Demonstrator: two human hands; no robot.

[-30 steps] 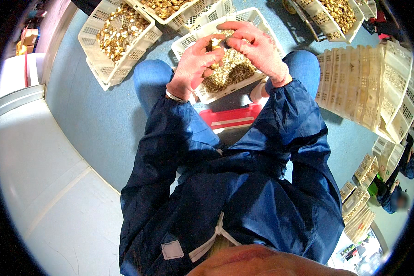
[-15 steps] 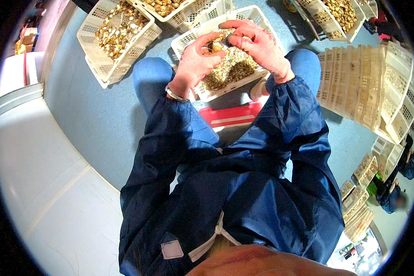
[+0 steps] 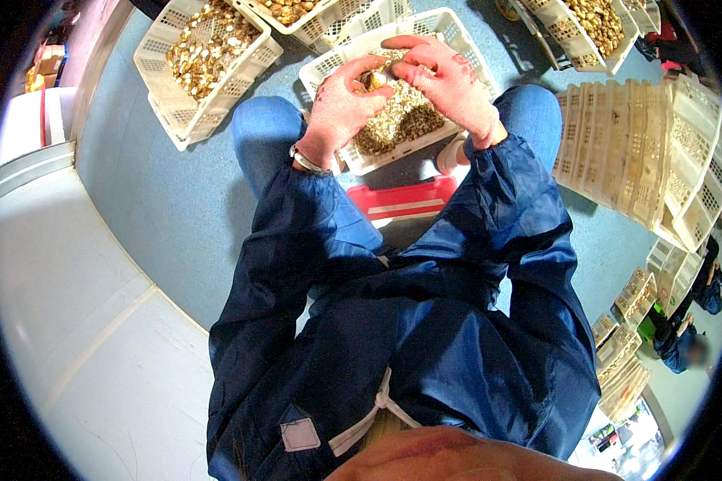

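Note:
My left hand [image 3: 342, 110], in a coral-pink glove, is closed around a small golden-brown, rounded piece that looks like a mushroom [image 3: 375, 81]. From the other side my right hand [image 3: 445, 84], gloved alike, meets it with thumb and fingers pinched together. A dark bit shows at its fingertips, too small to name. Both hands are over a white perforated crate [image 3: 311, 74], between my knees. Small pale and brown pieces [image 3: 409, 120] are heaped in the crate, partly hidden by my hands.
A white crate [image 3: 168, 120] of brown-and-white mushroom-like pieces [image 3: 208, 52] stands at far left, another crate [image 3: 341, 28] beside it. Nested crates [image 3: 610, 144] lean at right, with a filled crate [image 3: 565, 36] behind. A red stool edge [image 3: 401, 200] shows between my legs. Another person [image 3: 682, 345] is at far right.
My right hand has shifted very slightly; its fingers bend a little differently at the piece. My left hand stays nearly in place, still holding it.

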